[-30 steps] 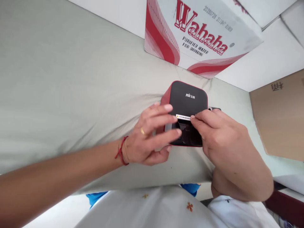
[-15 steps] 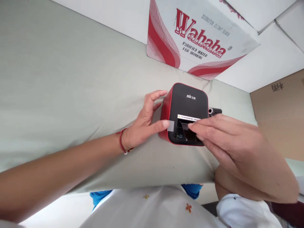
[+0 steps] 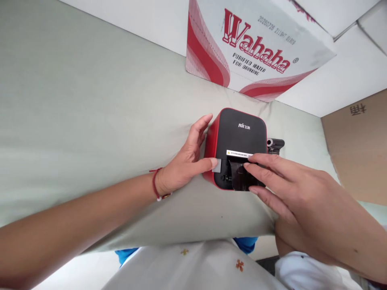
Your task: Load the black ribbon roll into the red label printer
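Note:
A small black-topped printer (image 3: 242, 135) with red sides and a FEIE logo stands on the cloth-covered table. My left hand (image 3: 184, 165) grips its left side, thumb pressed on a grey tab (image 3: 217, 165) near the front corner, fingers along the red wall. At the front opening is a glossy dark flap (image 3: 239, 175). My right hand (image 3: 290, 185) holds that flap by its right part, fingertips above and thumb at the lower edge. These fingers cover the right end of the white warning label (image 3: 237, 153) and part of the opening.
Behind the printer stands a white and red Wahaha water carton (image 3: 256, 48). A black cylindrical object (image 3: 276, 143) lies just right of the printer. A brown cardboard box (image 3: 356, 149) is at the right. The pale green cloth (image 3: 105, 112) spreads leftward.
The dark flap now hangs lower and further out over the printer's front edge. My right hand's fingers have spread slightly on it. My left hand stays at the printer's side.

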The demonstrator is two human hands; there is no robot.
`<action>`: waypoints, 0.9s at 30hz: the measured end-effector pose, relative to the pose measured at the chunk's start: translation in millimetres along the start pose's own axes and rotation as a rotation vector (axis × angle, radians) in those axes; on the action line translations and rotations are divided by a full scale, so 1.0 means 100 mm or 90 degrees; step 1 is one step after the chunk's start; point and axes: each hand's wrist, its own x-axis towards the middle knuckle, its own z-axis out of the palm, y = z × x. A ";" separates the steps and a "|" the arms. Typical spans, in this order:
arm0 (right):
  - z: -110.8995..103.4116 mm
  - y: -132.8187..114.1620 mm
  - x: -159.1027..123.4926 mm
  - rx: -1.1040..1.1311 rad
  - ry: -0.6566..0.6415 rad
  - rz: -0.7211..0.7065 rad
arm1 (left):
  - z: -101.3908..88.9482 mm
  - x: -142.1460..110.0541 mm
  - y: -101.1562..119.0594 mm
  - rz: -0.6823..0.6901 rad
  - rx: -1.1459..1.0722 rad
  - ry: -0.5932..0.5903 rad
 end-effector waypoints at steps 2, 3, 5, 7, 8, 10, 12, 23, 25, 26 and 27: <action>0.00 0.02 -0.02 -0.009 0.006 0.007 | 0.00 0.01 0.00 0.003 0.003 -0.003; -0.01 0.03 -0.03 -0.011 0.005 0.006 | 0.00 0.02 0.00 0.008 0.010 0.000; -0.03 0.05 -0.06 -0.017 -0.003 0.004 | -0.01 0.04 0.00 0.022 0.030 0.008; -0.05 0.07 -0.08 -0.035 -0.004 0.011 | -0.01 0.06 -0.01 0.029 0.040 0.010; -0.05 0.07 -0.10 -0.045 -0.002 0.018 | -0.01 0.06 0.00 0.029 0.040 0.006; -0.07 0.05 -0.11 -0.057 0.015 0.039 | -0.02 0.06 0.01 0.021 0.031 -0.003; -0.08 0.00 -0.12 -0.051 0.034 0.074 | -0.02 0.06 0.03 0.012 0.018 -0.013; 0.09 0.06 0.06 -0.003 -0.075 -0.011 | -0.02 0.08 0.09 0.010 -0.017 -0.037; 0.06 0.06 0.10 0.032 -0.035 0.004 | -0.01 0.07 0.11 -0.003 -0.030 -0.030; 0.03 0.08 0.10 0.052 -0.006 0.027 | 0.00 0.06 0.12 -0.012 -0.039 -0.025; -0.02 0.11 0.06 0.068 0.023 0.070 | 0.01 0.06 0.13 -0.022 -0.048 -0.020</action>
